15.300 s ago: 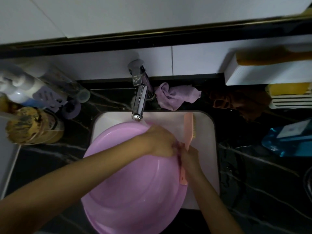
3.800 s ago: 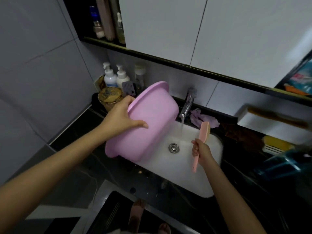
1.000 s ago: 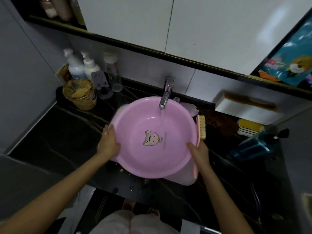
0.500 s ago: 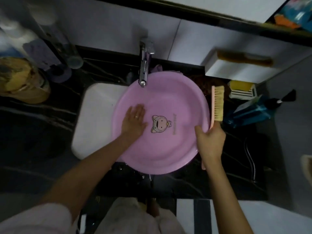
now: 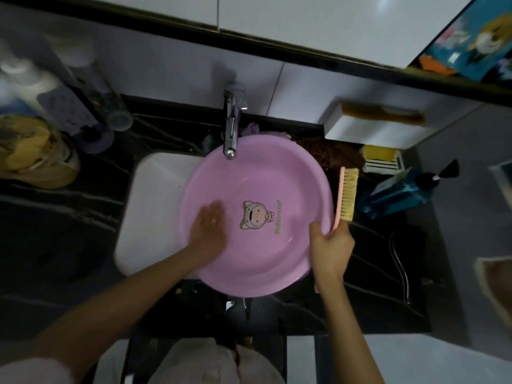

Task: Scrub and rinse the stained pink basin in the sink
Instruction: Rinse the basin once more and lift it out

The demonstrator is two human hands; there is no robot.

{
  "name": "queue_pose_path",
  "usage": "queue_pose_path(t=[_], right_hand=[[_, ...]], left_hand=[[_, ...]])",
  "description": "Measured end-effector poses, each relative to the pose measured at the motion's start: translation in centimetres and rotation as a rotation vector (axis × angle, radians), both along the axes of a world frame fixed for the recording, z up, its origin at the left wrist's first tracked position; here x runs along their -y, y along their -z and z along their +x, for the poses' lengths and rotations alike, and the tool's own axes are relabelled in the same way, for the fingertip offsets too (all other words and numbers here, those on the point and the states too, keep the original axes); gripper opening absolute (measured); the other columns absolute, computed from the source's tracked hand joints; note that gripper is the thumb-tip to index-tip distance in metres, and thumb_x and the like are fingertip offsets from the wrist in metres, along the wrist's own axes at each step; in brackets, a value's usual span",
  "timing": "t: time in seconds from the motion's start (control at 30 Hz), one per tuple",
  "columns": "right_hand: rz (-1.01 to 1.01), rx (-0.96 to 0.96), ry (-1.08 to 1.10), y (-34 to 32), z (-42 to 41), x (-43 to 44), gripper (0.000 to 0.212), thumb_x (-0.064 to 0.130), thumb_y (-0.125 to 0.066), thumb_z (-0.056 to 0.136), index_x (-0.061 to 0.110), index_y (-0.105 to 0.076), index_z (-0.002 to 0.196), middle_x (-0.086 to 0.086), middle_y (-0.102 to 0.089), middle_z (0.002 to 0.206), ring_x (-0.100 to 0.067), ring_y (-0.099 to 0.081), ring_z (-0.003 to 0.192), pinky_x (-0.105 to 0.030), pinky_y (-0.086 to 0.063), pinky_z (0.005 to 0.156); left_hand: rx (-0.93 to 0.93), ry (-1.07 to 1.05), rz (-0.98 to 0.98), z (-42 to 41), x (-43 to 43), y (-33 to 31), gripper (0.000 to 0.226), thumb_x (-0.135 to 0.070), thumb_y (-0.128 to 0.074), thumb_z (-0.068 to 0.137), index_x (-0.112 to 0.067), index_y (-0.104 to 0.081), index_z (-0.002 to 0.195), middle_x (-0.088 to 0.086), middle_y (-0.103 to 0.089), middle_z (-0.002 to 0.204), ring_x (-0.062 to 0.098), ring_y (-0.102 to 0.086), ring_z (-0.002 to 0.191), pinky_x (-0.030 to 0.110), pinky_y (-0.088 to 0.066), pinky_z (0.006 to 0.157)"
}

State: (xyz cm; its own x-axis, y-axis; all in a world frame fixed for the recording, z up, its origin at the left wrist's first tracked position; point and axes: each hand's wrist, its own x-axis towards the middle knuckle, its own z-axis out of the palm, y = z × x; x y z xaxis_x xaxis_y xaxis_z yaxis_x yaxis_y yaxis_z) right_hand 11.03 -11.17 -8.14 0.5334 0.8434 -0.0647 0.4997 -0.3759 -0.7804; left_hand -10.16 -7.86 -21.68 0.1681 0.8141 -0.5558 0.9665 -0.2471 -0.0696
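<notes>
The pink basin sits upright over the right half of the white sink, a cartoon figure printed on its bottom. My left hand lies flat, fingers straight, on the basin's inner left wall. My right hand grips the basin's right rim together with the handle of a pink scrub brush, whose yellow bristles point right, outside the basin. The chrome tap hangs over the basin's far edge; I cannot tell whether water runs.
Black marble counter surrounds the sink. Bottles and a yellow tub stand at the left. A purple cloth and brown cloth lie behind the basin. A white shelf box, yellow sponge and blue bottle are at the right.
Over the last second my left hand left the basin's left rim and now lies flat inside it. The basin shifted to the right over the sink. My right hand still holds rim and brush.
</notes>
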Motion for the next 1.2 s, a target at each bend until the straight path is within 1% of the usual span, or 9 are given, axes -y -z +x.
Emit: queue_pose_path(t=[0.13, 0.27, 0.37, 0.43, 0.57, 0.73, 0.9, 1.0, 1.2], right_hand=[[-0.023, 0.011, -0.003, 0.3, 0.1, 0.0, 0.02, 0.013, -0.06, 0.083, 0.004, -0.055, 0.1, -0.006, -0.061, 0.084, -0.018, -0.058, 0.067, -0.024, -0.046, 0.061], [-0.071, -0.002, -0.05, 0.5, 0.8, 0.4, 0.028, 0.015, -0.06, 0.083, 0.004, -0.055, 0.108, -0.007, -0.061, 0.089, -0.022, -0.061, 0.074, -0.025, -0.045, 0.063], [-0.119, -0.056, -0.079, 1.0, 0.9, 0.6, 0.029, 0.014, -0.058, 0.087, 0.006, -0.053, 0.114, -0.004, -0.059, 0.091, -0.012, -0.058, 0.071, -0.018, -0.044, 0.059], [-0.155, -0.101, -0.089, 1.2, 1.1, 0.9, 0.026, 0.013, -0.058, 0.088, 0.004, -0.053, 0.112, -0.002, -0.058, 0.088, -0.012, -0.058, 0.074, -0.015, -0.042, 0.058], [-0.211, -0.214, -0.067, 0.9, 1.8, 0.1, 0.014, 0.013, -0.058, 0.087, 0.013, -0.054, 0.1, 0.0, -0.058, 0.083, -0.013, -0.058, 0.075, -0.025, -0.048, 0.063], [-0.264, -0.265, -0.131, 2.0, 0.2, -0.8, 0.021, 0.015, -0.058, 0.086, 0.018, -0.054, 0.107, 0.002, -0.059, 0.089, -0.018, -0.058, 0.085, -0.034, -0.048, 0.078], [-0.347, -0.049, -0.252, 5.1, -3.8, -1.4, 0.036, 0.036, -0.052, 0.092, 0.01, -0.053, 0.116, -0.005, -0.061, 0.102, -0.018, -0.057, 0.087, -0.033, -0.049, 0.078], [-0.362, 0.2, -0.218, 5.4, -5.4, -2.0, 0.031, 0.034, -0.048, 0.094, 0.006, -0.052, 0.108, -0.009, -0.061, 0.094, -0.022, -0.055, 0.077, -0.03, -0.046, 0.069], [-0.273, 0.523, -0.212, 3.6, -6.0, -2.8, 0.019, 0.018, -0.047, 0.093, 0.002, -0.052, 0.103, -0.019, -0.06, 0.099, -0.038, -0.063, 0.082, -0.04, -0.049, 0.07]], left_hand=[[0.302, 0.033, -0.413, -0.8, 3.0, -1.8, 0.077, -0.045, -0.039, 0.096, -0.01, 0.0, 0.151, 0.015, 0.007, 0.158, 0.028, -0.009, 0.146, 0.033, -0.012, 0.118], [0.253, 0.156, -0.038, -6.2, 2.1, -3.4, 0.062, -0.043, -0.04, 0.096, -0.021, -0.022, 0.15, 0.004, -0.006, 0.159, 0.017, -0.004, 0.146, 0.038, 0.003, 0.116], [0.563, -0.269, 0.137, -9.2, 1.9, -2.6, 0.094, -0.042, -0.058, 0.085, -0.012, 0.002, 0.151, 0.008, 0.013, 0.158, 0.02, 0.007, 0.146, 0.042, 0.0, 0.116], [0.864, -0.551, 0.106, -9.0, 2.1, -3.0, 0.108, -0.031, -0.072, 0.074, -0.007, 0.0, 0.151, 0.014, -0.003, 0.156, 0.024, -0.008, 0.142, 0.039, -0.015, 0.115], [1.16, -0.886, 0.076, -10.0, 2.1, -5.9, 0.088, -0.036, -0.069, 0.054, -0.001, -0.045, 0.131, 0.007, -0.054, 0.115, 0.025, -0.054, 0.105, 0.029, -0.041, 0.085], [1.437, -1.099, 0.228, -12.2, 2.1, -11.0, 0.051, -0.017, -0.067, 0.061, -0.006, -0.053, 0.109, 0.006, -0.062, 0.093, 0.027, -0.06, 0.086, 0.031, -0.049, 0.067], [1.53, -1.036, 0.343, -14.0, 2.7, -15.1, 0.048, -0.031, -0.066, 0.051, -0.025, -0.054, 0.096, -0.003, -0.061, 0.095, 0.008, -0.064, 0.08, 0.022, -0.051, 0.059], [1.542, -1.104, 0.343, -14.6, 3.3, -14.3, 0.051, -0.037, -0.065, 0.046, -0.025, -0.054, 0.095, 0.0, -0.062, 0.095, 0.012, -0.064, 0.082, 0.026, -0.05, 0.062], [1.525, -1.222, 0.366, -14.5, 4.3, -13.3, 0.029, -0.005, -0.062, 0.07, -0.019, -0.052, 0.093, 0.004, -0.06, 0.096, 0.028, -0.061, 0.092, 0.04, -0.052, 0.07]])
